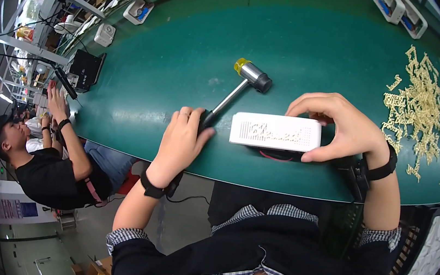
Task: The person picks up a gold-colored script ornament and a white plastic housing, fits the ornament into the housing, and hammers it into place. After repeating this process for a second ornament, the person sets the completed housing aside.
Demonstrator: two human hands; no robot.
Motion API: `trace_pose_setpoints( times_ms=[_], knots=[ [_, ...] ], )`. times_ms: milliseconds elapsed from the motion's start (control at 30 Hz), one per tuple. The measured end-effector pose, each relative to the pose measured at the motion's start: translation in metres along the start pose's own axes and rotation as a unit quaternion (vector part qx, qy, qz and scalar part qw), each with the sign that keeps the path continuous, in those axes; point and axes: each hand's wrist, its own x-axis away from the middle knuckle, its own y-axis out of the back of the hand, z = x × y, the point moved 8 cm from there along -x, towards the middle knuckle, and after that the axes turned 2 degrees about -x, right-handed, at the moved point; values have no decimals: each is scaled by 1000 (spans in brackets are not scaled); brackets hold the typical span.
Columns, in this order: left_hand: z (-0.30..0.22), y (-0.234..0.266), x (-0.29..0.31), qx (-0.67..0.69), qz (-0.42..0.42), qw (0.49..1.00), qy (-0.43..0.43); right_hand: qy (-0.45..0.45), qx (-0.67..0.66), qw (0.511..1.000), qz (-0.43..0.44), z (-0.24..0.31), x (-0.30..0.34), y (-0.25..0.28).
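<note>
A two-faced mallet (247, 79) lies slantwise on the green table, its metal head bearing a yellow face and a black one. My left hand (180, 141) is closed round the end of its black handle (209, 119). To the right of it, my right hand (336, 131) grips a white box-like plastic housing (276, 132) by its right end, thumb at the front and fingers behind. Rows of small holes and a pale script-shaped piece show on the housing's upward face. Something dark with a red line, perhaps a wire, shows beneath its near edge.
Many pale yellow script-shaped pieces (419, 104) lie heaped at the right. White trays (400, 11) with blue items stand at the far right, another tray (138, 11) at the far left. A black box-shaped device (85, 70) stands at the left edge, near a seated person (54, 169).
</note>
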Motion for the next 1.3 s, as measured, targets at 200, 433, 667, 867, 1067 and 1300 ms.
trace_pose_setpoints(
  times_ms=[200, 433, 667, 867, 1067, 1300],
  knots=[
    [23, 6, -5, 271, 51, 952, 132, -105, -49, 985, -125, -33, 9, 32],
    [-21, 71, -2, 618, 9, 781, 86, -90, -169, 959, -208, -57, 10, 41],
    [-26, 83, -7, 544, 38, 832, 105, -93, -185, 956, -206, -59, 9, 37],
    [-21, 74, -20, 438, 9, 896, 68, -80, -181, 959, -204, -55, 7, 38],
    [-24, 59, -14, 433, -41, 900, 40, -85, -186, 958, -200, -55, 3, 36],
    [-38, 68, -10, 514, -29, 856, 43, -87, -198, 956, -198, -55, 3, 36]
  ],
)
